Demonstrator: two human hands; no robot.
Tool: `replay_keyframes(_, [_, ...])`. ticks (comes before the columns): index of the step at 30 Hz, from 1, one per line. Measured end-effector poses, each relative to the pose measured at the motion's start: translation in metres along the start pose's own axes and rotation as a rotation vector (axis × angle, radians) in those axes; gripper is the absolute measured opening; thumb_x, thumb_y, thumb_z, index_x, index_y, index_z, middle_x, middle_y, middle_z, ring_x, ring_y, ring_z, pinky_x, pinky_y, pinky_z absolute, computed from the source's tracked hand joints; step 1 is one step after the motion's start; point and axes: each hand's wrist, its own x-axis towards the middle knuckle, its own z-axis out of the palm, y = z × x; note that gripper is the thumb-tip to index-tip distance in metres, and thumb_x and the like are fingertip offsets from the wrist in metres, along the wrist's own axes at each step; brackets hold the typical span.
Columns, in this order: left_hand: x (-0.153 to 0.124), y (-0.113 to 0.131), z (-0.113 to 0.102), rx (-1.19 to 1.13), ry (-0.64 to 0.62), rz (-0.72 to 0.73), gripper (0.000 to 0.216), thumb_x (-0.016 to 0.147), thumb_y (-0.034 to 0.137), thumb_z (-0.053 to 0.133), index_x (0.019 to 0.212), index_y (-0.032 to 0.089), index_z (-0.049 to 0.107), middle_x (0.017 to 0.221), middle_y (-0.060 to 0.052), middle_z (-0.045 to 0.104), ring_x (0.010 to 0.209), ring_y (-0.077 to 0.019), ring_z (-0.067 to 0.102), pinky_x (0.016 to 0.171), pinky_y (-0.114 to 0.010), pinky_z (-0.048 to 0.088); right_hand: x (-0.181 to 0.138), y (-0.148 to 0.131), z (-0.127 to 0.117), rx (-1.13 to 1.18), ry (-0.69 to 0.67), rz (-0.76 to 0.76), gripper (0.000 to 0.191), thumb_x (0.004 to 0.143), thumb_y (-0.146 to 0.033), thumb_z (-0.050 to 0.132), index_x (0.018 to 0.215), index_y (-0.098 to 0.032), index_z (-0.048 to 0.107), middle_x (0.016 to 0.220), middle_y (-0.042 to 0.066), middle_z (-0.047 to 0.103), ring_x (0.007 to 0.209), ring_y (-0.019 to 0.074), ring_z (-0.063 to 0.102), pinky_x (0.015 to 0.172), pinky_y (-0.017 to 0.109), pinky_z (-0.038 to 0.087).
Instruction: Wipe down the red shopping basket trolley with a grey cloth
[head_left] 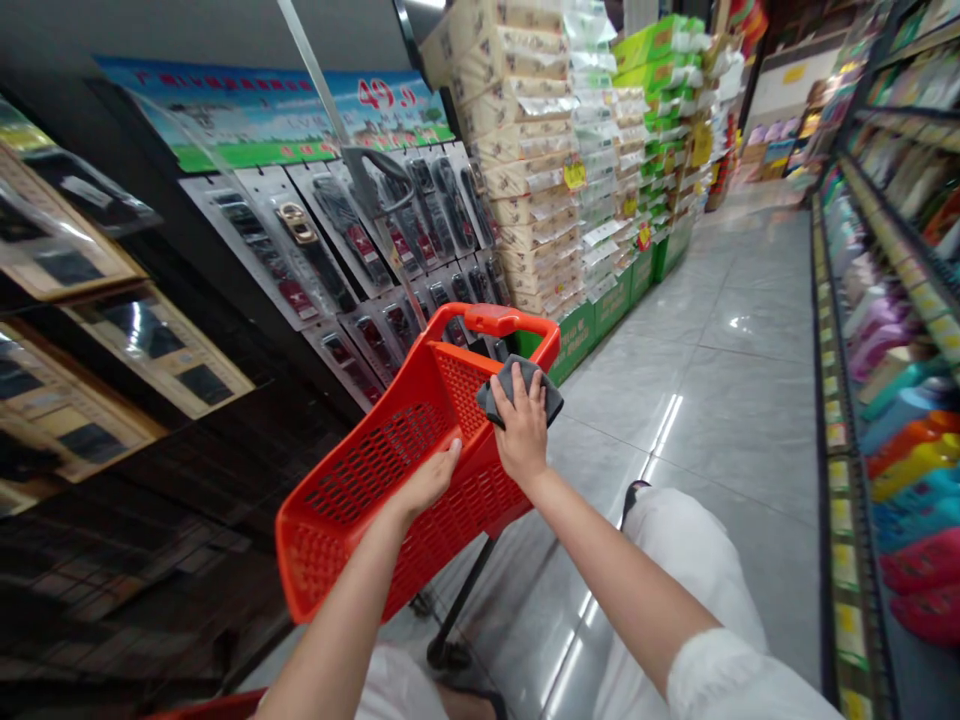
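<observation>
A red plastic shopping cart (472,505) with perforated walls stands before me, tilted across the view; its basket shows nothing inside. My left hand (429,480) is closed over the near side rim, thumb on top and the other fingers hidden behind the wall. A folded dark grey cloth (553,402) lies under my right hand (520,425), which presses it onto the rim at the handle end. The fingers of that hand are slightly spread over the cloth. Just beyond is the cart's red handle (491,322).
Belts in packaging (360,235) hang on the left beneath a blue sign (277,110). Boxed goods (154,345) fill shelves nearer me. Stacked cartons (529,170) line the aisle ahead. Shelves of colourful bottles (911,440) run along the right, beside the grey tiled floor (757,400).
</observation>
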Motion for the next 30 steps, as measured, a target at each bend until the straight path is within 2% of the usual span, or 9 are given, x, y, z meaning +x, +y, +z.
replay_keyframes(3, [0.012, 0.008, 0.0, -0.265, 0.063, 0.104, 0.066, 0.084, 0.068, 0.049, 0.124, 0.018, 0.066, 0.137, -0.01, 0.06, 0.133, -0.0269, 0.049, 0.114, -0.042, 0.034, -0.01, -0.011, -0.003, 0.12, -0.117, -0.076, 0.062, 0.089, -0.014, 0.05, 0.149, -0.028, 0.039, 0.161, 0.004, 0.024, 0.152, 0.0308, 0.0, 0.119, 0.06, 0.017])
replay_keyframes(6, [0.021, 0.013, 0.005, -0.534, 0.117, 0.166, 0.07, 0.076, 0.054, 0.069, 0.137, 0.021, 0.056, 0.143, -0.01, 0.054, 0.13, -0.0275, 0.052, 0.108, -0.041, 0.042, -0.018, -0.013, -0.01, 0.344, -0.227, -0.097, 0.054, 0.094, -0.022, 0.047, 0.147, -0.028, 0.041, 0.155, 0.004, 0.04, 0.15, 0.0253, 0.02, 0.12, 0.052, 0.024])
replay_keyframes(11, [0.024, 0.018, 0.015, -0.627, 0.318, 0.109, 0.052, 0.059, 0.041, 0.084, 0.1, 0.012, 0.073, 0.096, -0.011, 0.076, 0.088, -0.0249, 0.071, 0.085, -0.038, 0.055, 0.012, 0.003, -0.037, 0.636, -0.138, 0.174, 0.04, 0.097, -0.041, 0.044, 0.122, -0.017, 0.064, 0.122, 0.01, 0.069, 0.116, 0.0242, 0.063, 0.101, 0.04, 0.049])
replay_keyframes(14, [0.026, 0.028, 0.017, -0.528, 0.5, 0.099, 0.03, 0.059, 0.035, 0.081, 0.078, 0.014, 0.071, 0.073, -0.006, 0.073, 0.068, -0.0178, 0.067, 0.068, -0.029, 0.054, 0.032, 0.007, -0.055, 0.565, -0.058, 0.197, 0.037, 0.096, -0.041, 0.044, 0.108, -0.017, 0.069, 0.101, 0.009, 0.074, 0.096, 0.0239, 0.068, 0.089, 0.039, 0.054])
replay_keyframes(19, [0.03, 0.062, 0.021, -0.51, 0.698, -0.078, 0.021, 0.064, 0.027, 0.073, 0.066, 0.018, 0.055, 0.054, 0.006, 0.054, 0.046, -0.011, 0.053, 0.043, -0.022, 0.046, 0.005, -0.007, -0.053, 0.321, -0.035, -0.067, 0.048, 0.089, -0.018, 0.045, 0.136, -0.024, 0.054, 0.14, 0.008, 0.057, 0.131, 0.0225, 0.051, 0.111, 0.043, 0.039])
replay_keyframes(22, [0.027, 0.079, 0.023, -0.718, 0.679, -0.226, 0.024, 0.068, 0.025, 0.07, 0.062, 0.018, 0.047, 0.049, 0.007, 0.048, 0.043, -0.0088, 0.05, 0.042, -0.021, 0.046, -0.027, -0.013, -0.034, 0.198, -0.113, -0.194, 0.068, 0.082, -0.011, 0.047, 0.149, -0.023, 0.037, 0.155, 0.009, 0.039, 0.145, 0.024, 0.033, 0.118, 0.051, 0.028])
replay_keyframes(25, [0.021, 0.087, 0.024, -0.837, 0.542, -0.318, 0.024, 0.067, 0.023, 0.071, 0.062, 0.017, 0.049, 0.05, 0.005, 0.052, 0.045, -0.0093, 0.054, 0.048, -0.023, 0.052, -0.04, -0.011, -0.018, 0.22, -0.095, -0.141, 0.08, 0.076, -0.008, 0.048, 0.152, -0.02, 0.028, 0.154, 0.011, 0.039, 0.144, 0.0245, 0.035, 0.118, 0.054, 0.025])
replay_keyframes(28, [0.015, 0.085, 0.021, -0.84, 0.339, -0.287, 0.022, 0.07, 0.029, 0.071, 0.068, 0.016, 0.054, 0.061, -0.003, 0.065, 0.055, -0.0136, 0.064, 0.057, -0.027, 0.056, -0.027, -0.002, -0.016, 0.407, -0.011, 0.05, 0.061, 0.079, -0.012, 0.047, 0.139, -0.021, 0.051, 0.133, 0.009, 0.063, 0.124, 0.0242, 0.058, 0.11, 0.048, 0.041])
replay_keyframes(30, [0.013, 0.079, 0.016, -0.701, 0.309, -0.181, 0.027, 0.076, 0.041, 0.066, 0.072, 0.015, 0.058, 0.069, -0.007, 0.07, 0.064, -0.0178, 0.069, 0.061, -0.03, 0.057, -0.011, 0.006, -0.022, 0.567, 0.081, 0.215, 0.038, 0.084, -0.021, 0.05, 0.119, -0.019, 0.066, 0.114, 0.008, 0.072, 0.107, 0.0247, 0.067, 0.098, 0.043, 0.051])
